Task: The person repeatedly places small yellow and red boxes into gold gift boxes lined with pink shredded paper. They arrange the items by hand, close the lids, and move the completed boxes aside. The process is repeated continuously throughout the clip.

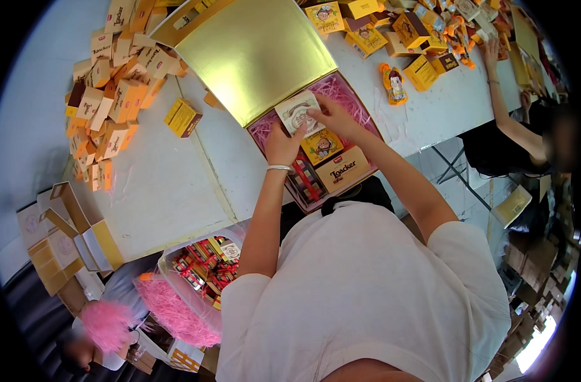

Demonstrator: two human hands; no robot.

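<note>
Both hands are at a small cream square box (295, 112) with a printed design, in the upper part of an open gift box (374, 125). My left hand (282, 145), with a bangle on its wrist, grips the left edge, thumb on top. My right hand (337, 117) grips its right side. Pink shredded paper (332, 92) lines the gift box. Just below the cream box lies a yellow carton (322, 147) with a cartoon figure. A Loacker box (343, 169) and a ribbon-tied pack (306, 180) fill the near end. The gold-lined lid (257, 52) stands open.
Loacker boxes (123, 95) are heaped on the table (161, 191) at left, near a lone yellow carton (183, 118). More cartons (367, 39) and an orange pouch (394, 85) lie at right. A plastic tub (176, 272) holds ribboned packs. Two other people are nearby.
</note>
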